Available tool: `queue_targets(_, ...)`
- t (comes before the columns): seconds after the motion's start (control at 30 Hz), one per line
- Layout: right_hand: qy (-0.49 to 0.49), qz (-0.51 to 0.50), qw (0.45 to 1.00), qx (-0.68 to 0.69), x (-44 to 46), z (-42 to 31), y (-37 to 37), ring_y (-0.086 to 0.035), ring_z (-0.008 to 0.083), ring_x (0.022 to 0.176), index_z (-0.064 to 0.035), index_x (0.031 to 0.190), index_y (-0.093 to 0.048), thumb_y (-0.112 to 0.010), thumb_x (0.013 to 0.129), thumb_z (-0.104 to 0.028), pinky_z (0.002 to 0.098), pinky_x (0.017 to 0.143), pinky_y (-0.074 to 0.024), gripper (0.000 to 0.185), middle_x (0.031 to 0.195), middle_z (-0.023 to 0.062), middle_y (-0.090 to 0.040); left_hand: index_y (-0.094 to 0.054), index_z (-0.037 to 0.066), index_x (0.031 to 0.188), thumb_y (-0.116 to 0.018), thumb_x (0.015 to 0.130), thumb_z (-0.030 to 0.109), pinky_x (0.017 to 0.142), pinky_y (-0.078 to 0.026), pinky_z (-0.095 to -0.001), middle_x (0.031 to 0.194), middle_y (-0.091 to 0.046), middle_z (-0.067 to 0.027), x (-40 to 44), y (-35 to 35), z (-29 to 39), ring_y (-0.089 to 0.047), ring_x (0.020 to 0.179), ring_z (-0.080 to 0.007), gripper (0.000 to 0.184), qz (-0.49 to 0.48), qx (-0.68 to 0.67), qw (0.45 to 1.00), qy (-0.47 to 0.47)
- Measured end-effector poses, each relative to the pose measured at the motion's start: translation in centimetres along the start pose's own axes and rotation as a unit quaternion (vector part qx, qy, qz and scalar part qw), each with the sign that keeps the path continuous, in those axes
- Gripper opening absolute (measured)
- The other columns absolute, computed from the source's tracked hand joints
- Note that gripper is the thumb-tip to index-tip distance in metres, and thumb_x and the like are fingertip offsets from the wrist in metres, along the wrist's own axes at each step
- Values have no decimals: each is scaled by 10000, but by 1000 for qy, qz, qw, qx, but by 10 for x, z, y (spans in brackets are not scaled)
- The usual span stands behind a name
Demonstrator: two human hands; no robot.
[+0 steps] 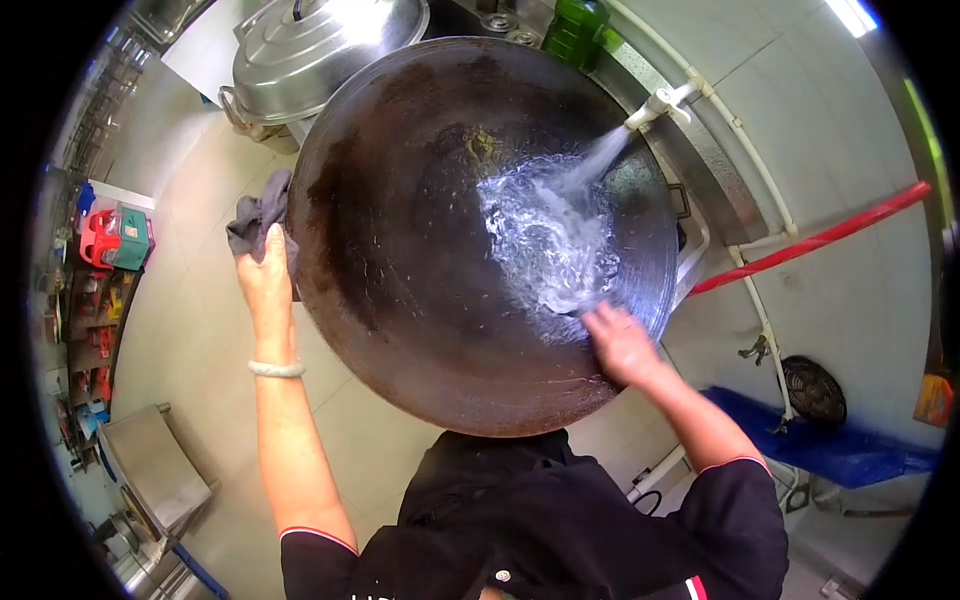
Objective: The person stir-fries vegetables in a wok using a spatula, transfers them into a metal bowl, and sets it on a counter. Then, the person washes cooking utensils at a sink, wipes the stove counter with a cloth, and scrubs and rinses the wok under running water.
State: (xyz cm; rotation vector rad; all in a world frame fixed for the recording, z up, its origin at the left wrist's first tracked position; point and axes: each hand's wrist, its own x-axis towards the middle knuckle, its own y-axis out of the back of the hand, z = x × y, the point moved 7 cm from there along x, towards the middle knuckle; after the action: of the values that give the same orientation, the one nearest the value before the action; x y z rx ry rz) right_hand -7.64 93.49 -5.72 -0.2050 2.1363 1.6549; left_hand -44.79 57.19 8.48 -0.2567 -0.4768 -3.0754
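Observation:
A large dark wok [400, 290] fills the middle of the view, tilted, with brown patches on its inner wall. Clear water [550, 235] runs into its right part from a white tap [660, 106] and churns there. My left hand [265, 265] is closed on a grey cloth [262, 215] against the wok's left rim; whatever lies under the cloth is hidden. Inside the wok at the lower right, my right hand [622, 345] reaches down to the water's edge. Its fingers are bent and slightly blurred, and what they hold, if anything, cannot be made out.
A lidded metal pot [320, 60] stands beyond the wok at the upper left. Behind the wok is a green bottle [576, 30]. White pipes and a red hose [815, 240] run along the right wall. A steel cart [155, 465] is at the lower left.

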Motion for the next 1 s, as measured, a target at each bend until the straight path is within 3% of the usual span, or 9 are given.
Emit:
queue_targets(0.2,-184,136,966,-118,128,87,12,-284,443,1380,-114,1445,-397,-418,917,-187,530,1139,-219,533,1557,177,-229,-508,-13,1311,-616,940,154,976,-417,-312,1242,-583,-81,-3,-1,7,-554,1093,-176,421,27,14,999,-20)
queue_targets(0.23,-140,178,969,-98,133,47,34,-265,438,1389,-124,1448,-398,-371,943,-218,535,1141,-211,515,1558,188,-214,-497,-13,1324,-610,947,172,985,-412,-312,1252,-574,-81,-4,-3,8,-549,1105,-176,435,19,24,1000,7)
queue_targets(0.27,-170,92,978,-78,164,34,12,-252,430,1394,-107,1436,-415,-328,967,-294,538,1143,-203,513,1548,212,-222,-486,-12,1337,-604,953,189,995,-408,-313,1262,-565,-81,-4,-3,8,-543,1116,-175,449,11,32,999,32)
queue_targets(0.33,-41,156,987,26,173,-14,-25,-294,468,1358,-32,1371,-467,-415,950,-246,552,1121,-246,475,1508,242,-285,-499,-22,1317,-602,956,193,990,-410,-313,1245,-572,-81,-1,-3,-1,-548,1103,-173,432,13,34,999,37)
queue_targets(0.47,98,55,988,105,129,-42,-7,-285,452,1376,-196,1454,-386,-475,902,-178,614,1127,-167,559,1555,128,-258,-543,-39,1258,-603,951,184,950,-423,-306,1190,-600,-82,-1,6,-6,-559,1053,-173,385,26,34,998,38)
queue_targets(0.6,-105,153,977,-109,166,75,18,-246,433,1402,-201,1478,-341,-491,889,-171,695,1087,-131,609,1564,124,-234,-542,-38,1260,-594,954,181,967,-412,-306,1199,-597,-78,-3,1,-6,-553,1071,-165,381,35,25,996,77)
queue_targets(0.73,-248,274,929,-35,269,117,93,-153,458,1421,-156,1510,-252,-505,918,-233,691,1083,-168,648,1579,164,-147,-508,-37,1288,-616,950,213,984,-412,-315,1241,-567,-89,-5,4,-6,-546,1088,-167,434,72,49,995,48)
queue_targets(0.87,-218,368,902,49,373,46,168,-136,473,1416,-147,1515,-212,-565,901,-368,730,1024,-222,741,1592,151,-91,-459,-40,1340,-587,952,143,1046,-351,-315,1317,-530,-102,-4,-4,-1,-501,1188,-191,448,52,12,997,58)
queue_targets(1.0,7,396,911,113,410,-86,184,-55,454,1442,-194,1518,-224,-544,905,-431,794,998,-135,731,1603,107,-75,-461,-40,1331,-594,952,144,1046,-359,-325,1311,-529,-108,-5,-11,13,-503,1185,-193,442,62,-2,997,44)
